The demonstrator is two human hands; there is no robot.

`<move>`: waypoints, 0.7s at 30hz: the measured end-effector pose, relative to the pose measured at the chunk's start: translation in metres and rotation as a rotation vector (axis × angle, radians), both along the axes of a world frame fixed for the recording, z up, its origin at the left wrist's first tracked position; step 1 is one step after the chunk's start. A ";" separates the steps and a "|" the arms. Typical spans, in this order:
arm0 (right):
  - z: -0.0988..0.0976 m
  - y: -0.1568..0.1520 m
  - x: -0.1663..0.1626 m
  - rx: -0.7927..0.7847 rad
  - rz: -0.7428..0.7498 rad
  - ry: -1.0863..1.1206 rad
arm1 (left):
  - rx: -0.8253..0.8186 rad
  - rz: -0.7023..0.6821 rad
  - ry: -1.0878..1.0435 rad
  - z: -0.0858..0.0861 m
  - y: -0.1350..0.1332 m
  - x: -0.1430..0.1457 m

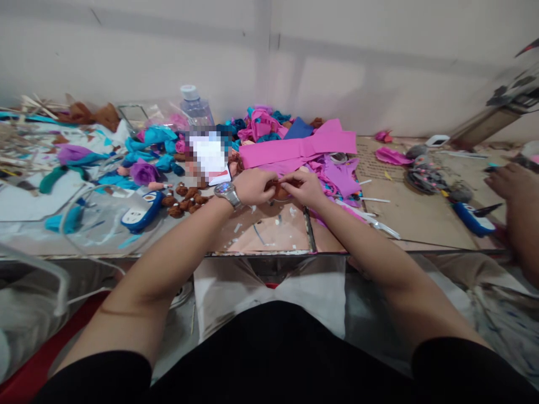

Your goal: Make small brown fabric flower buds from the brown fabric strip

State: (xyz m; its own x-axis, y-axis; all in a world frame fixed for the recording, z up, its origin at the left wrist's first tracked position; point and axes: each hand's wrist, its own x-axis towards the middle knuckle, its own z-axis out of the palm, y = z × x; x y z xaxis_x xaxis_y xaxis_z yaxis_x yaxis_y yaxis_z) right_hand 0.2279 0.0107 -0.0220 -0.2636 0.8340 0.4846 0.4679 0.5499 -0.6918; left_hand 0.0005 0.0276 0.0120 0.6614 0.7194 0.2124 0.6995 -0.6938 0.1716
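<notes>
My left hand (256,186), with a metal watch (227,194) on its wrist, is closed in a pinch over the front part of the table. Close beside it, the fingers of my right hand (306,188) are pinched together too, and the two sets of fingertips nearly meet. A small brownish thing (283,193) shows between and below them; its kind and how it is held are unclear. Just behind the hands lie long strips of pink crepe paper (295,150). Brown wrapped balls (182,201) sit in a group left of my left wrist.
Leftward are a blue-and-white power strip (142,212), a phone (213,160), a plastic bottle (196,106) and crumpled blue paper (155,137). White sticks (374,200) and purple scraps (341,174) lie rightward. Another person's hand (511,182) is at the far right near a second power strip (474,219).
</notes>
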 end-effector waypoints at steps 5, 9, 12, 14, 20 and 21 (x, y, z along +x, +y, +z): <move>-0.001 0.000 0.000 0.014 0.016 -0.030 | -0.011 0.006 -0.004 -0.003 0.001 0.001; -0.001 0.000 0.001 0.037 0.020 -0.049 | -0.003 -0.009 -0.008 -0.003 0.002 0.002; 0.000 0.001 0.001 0.081 0.014 -0.088 | -0.007 -0.013 0.002 -0.002 0.001 0.002; 0.000 0.003 0.001 0.101 0.003 -0.128 | -0.007 -0.011 0.017 -0.001 0.001 0.002; -0.003 0.006 0.003 0.103 -0.015 -0.143 | 0.017 -0.009 0.044 0.002 -0.001 0.002; -0.004 0.006 0.003 0.099 -0.025 -0.143 | 0.022 -0.005 0.049 0.003 -0.001 0.002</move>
